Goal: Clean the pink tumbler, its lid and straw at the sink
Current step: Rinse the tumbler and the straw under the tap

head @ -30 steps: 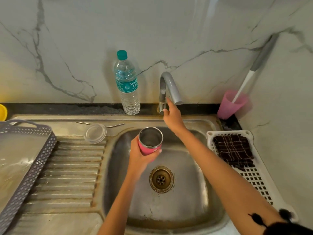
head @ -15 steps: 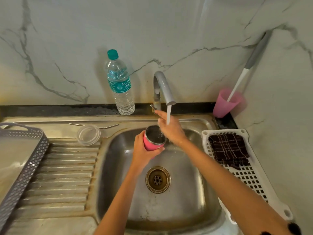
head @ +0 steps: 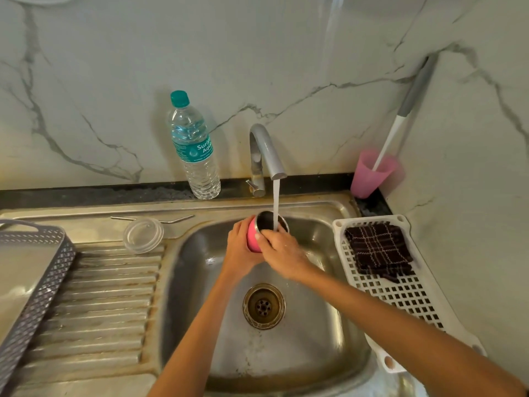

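Observation:
The pink tumbler (head: 253, 235) with a steel inside is held over the sink basin (head: 315, 325), under the tap (head: 264, 150). Water runs from the spout into its open mouth. My left hand (head: 240, 249) grips its pink wall from the left. My right hand (head: 282, 252) holds it from the right, with the thumb on the rim. The clear lid (head: 143, 234) lies on the drainboard left of the basin. The metal straw (head: 160, 219) lies just behind the lid.
A water bottle (head: 193, 150) stands on the ledge left of the tap. A pink cup (head: 370, 174) holding a brush sits in the right corner. A white rack (head: 400, 293) with a dark checked cloth (head: 378, 249) lies right of the basin. A grey basket (head: 37, 285) is at left.
My right hand left the tap handle and came down onto the tumbler. Water started running, and the tumbler moved up under the stream.

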Demonstrator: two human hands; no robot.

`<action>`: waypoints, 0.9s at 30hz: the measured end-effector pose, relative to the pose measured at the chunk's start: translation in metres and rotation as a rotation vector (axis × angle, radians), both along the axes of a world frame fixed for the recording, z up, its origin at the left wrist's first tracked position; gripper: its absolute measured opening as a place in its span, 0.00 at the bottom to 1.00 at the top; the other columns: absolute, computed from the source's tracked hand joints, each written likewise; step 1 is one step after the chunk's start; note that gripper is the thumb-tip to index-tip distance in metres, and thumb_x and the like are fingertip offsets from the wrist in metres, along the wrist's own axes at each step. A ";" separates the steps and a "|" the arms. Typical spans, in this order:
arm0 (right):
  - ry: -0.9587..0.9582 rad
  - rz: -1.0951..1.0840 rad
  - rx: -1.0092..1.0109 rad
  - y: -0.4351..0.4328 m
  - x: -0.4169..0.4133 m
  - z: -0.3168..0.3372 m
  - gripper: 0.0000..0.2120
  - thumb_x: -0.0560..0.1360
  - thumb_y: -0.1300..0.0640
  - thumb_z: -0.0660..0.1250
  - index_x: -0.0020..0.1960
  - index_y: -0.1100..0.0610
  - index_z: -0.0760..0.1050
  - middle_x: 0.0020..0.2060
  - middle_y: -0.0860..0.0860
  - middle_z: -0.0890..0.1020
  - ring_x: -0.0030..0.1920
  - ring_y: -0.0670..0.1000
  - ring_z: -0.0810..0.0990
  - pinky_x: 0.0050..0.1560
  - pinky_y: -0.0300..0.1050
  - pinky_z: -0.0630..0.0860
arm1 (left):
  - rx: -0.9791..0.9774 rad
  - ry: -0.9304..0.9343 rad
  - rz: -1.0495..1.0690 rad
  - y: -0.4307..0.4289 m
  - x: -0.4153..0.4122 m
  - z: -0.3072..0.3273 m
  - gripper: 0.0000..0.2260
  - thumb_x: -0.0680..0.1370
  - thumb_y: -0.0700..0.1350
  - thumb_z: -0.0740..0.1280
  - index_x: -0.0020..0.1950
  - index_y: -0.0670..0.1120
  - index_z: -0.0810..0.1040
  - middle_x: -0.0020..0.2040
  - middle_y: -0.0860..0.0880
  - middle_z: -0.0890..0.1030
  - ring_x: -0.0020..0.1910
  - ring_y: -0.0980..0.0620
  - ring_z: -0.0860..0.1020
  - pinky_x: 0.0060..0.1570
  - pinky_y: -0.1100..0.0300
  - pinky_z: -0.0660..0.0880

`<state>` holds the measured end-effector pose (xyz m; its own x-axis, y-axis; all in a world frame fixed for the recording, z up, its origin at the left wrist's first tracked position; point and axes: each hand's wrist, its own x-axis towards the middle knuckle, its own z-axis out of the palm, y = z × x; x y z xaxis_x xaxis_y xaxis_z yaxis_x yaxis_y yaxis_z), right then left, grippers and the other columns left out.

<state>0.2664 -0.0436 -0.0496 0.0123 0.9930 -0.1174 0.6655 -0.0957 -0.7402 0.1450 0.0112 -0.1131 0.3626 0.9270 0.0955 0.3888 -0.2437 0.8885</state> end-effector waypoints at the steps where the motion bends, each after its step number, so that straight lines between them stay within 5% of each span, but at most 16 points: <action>1: 0.006 0.052 0.024 -0.002 0.002 -0.001 0.18 0.83 0.50 0.53 0.55 0.60 0.77 0.54 0.55 0.76 0.56 0.52 0.76 0.61 0.51 0.73 | -0.007 -0.012 -0.048 0.004 -0.004 0.003 0.37 0.63 0.46 0.81 0.67 0.59 0.68 0.62 0.58 0.75 0.61 0.59 0.73 0.58 0.65 0.72; 4: -0.259 0.415 0.040 -0.002 0.032 -0.004 0.18 0.83 0.48 0.54 0.63 0.57 0.75 0.61 0.55 0.78 0.69 0.52 0.67 0.74 0.50 0.60 | -0.137 -0.013 -0.244 0.013 -0.019 0.013 0.38 0.63 0.44 0.82 0.64 0.65 0.66 0.60 0.62 0.76 0.58 0.64 0.76 0.53 0.69 0.75; 6: -0.265 0.463 0.028 0.005 0.040 -0.004 0.17 0.82 0.48 0.55 0.58 0.57 0.77 0.58 0.54 0.79 0.66 0.51 0.71 0.69 0.48 0.67 | -0.221 -0.034 -0.284 0.013 -0.022 0.013 0.37 0.64 0.44 0.81 0.65 0.64 0.66 0.61 0.59 0.76 0.59 0.58 0.77 0.54 0.63 0.78; 10: -0.097 0.203 0.000 0.013 0.027 0.000 0.16 0.82 0.49 0.58 0.39 0.55 0.74 0.36 0.48 0.79 0.38 0.44 0.79 0.37 0.33 0.73 | -0.339 -0.262 -0.063 0.009 -0.026 0.006 0.40 0.64 0.58 0.77 0.71 0.64 0.61 0.73 0.53 0.67 0.68 0.54 0.71 0.62 0.53 0.74; 12: -0.030 0.069 -0.005 0.011 0.023 -0.004 0.18 0.82 0.48 0.57 0.40 0.58 0.74 0.35 0.52 0.80 0.37 0.47 0.80 0.36 0.41 0.77 | -0.515 -0.378 0.206 -0.002 -0.023 0.005 0.41 0.66 0.65 0.74 0.74 0.60 0.60 0.73 0.50 0.67 0.64 0.52 0.73 0.60 0.50 0.75; 15: 0.147 -0.143 -0.032 0.010 0.009 -0.009 0.18 0.82 0.47 0.55 0.41 0.57 0.72 0.32 0.50 0.76 0.33 0.47 0.76 0.35 0.44 0.73 | -0.827 -0.635 0.345 -0.021 -0.009 -0.002 0.36 0.70 0.65 0.70 0.71 0.49 0.67 0.61 0.43 0.79 0.56 0.45 0.81 0.51 0.46 0.80; 19: 0.312 -0.148 -0.073 0.001 -0.002 -0.012 0.20 0.82 0.45 0.54 0.45 0.58 0.75 0.39 0.55 0.80 0.40 0.52 0.80 0.45 0.53 0.79 | -0.890 -0.877 0.438 -0.017 -0.003 -0.001 0.26 0.74 0.58 0.69 0.65 0.40 0.75 0.50 0.40 0.83 0.48 0.47 0.83 0.40 0.53 0.81; 22: -0.196 0.426 0.093 0.003 0.026 -0.010 0.25 0.82 0.42 0.53 0.63 0.59 0.75 0.59 0.58 0.79 0.61 0.56 0.76 0.69 0.51 0.69 | -0.932 -0.806 0.477 -0.006 -0.007 0.007 0.16 0.76 0.55 0.68 0.55 0.44 0.78 0.41 0.46 0.85 0.42 0.49 0.84 0.37 0.55 0.81; 24: -0.434 0.577 0.086 0.013 0.043 -0.005 0.25 0.81 0.42 0.54 0.70 0.56 0.69 0.67 0.56 0.74 0.69 0.53 0.68 0.74 0.46 0.58 | -0.935 -0.778 0.505 -0.001 -0.006 0.008 0.14 0.76 0.55 0.68 0.54 0.45 0.79 0.41 0.46 0.85 0.44 0.48 0.83 0.38 0.54 0.81; 27: -0.143 0.346 -0.028 0.014 0.022 -0.007 0.21 0.81 0.46 0.58 0.64 0.59 0.74 0.58 0.57 0.78 0.63 0.54 0.73 0.68 0.46 0.68 | -0.961 -0.767 0.555 0.001 -0.004 0.007 0.16 0.75 0.56 0.68 0.54 0.45 0.79 0.41 0.46 0.85 0.42 0.49 0.83 0.33 0.57 0.81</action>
<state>0.2887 -0.0300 -0.0569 -0.3048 0.9378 -0.1661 0.7587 0.1337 -0.6375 0.1415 0.0126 -0.1063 0.0691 0.7468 -0.6615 -0.4360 0.6190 0.6533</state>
